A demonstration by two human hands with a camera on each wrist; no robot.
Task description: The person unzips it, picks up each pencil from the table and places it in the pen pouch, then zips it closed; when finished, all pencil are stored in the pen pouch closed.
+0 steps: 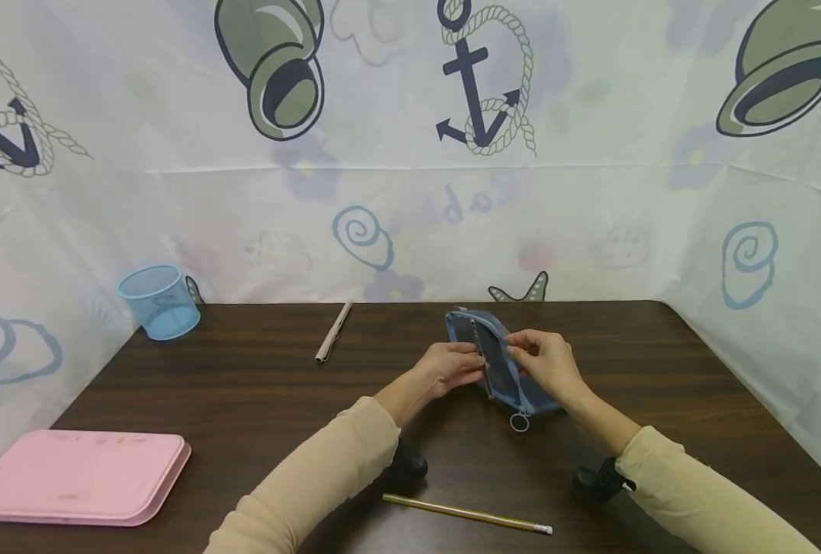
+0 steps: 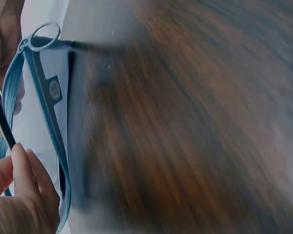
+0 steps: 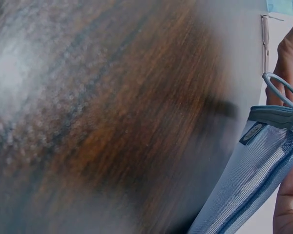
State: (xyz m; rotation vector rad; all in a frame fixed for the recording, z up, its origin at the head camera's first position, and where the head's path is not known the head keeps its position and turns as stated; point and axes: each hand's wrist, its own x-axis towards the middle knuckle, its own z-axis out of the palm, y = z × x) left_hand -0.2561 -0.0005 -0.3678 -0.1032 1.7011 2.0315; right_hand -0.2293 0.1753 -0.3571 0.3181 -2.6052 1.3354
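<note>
Both hands at work over a dark wood-grain table (image 1: 258,377). The left hand (image 1: 448,368) pinches a slender dark pen (image 1: 476,336) between thumb and fingertips, at the open mouth of a blue mesh zip pouch (image 1: 536,396); how far the pen lies inside cannot be told. The right hand (image 1: 545,360) grasps the pouch's right-hand edge between thumb and fingers. The pouch is right of centre, toward the table's far side, its zip ring (image 1: 512,424) at the near end. A small tag (image 2: 54,89) shows beside the zip in both wrist views. Between the forearms lies a gold pencil with a white eraser (image 1: 462,512). To the left are a pale capped pen (image 1: 334,335) near the far edge, a light-blue mesh cup (image 1: 162,312) at the far corner, and a flat pink case (image 1: 78,473) nearer the viewer.
</note>
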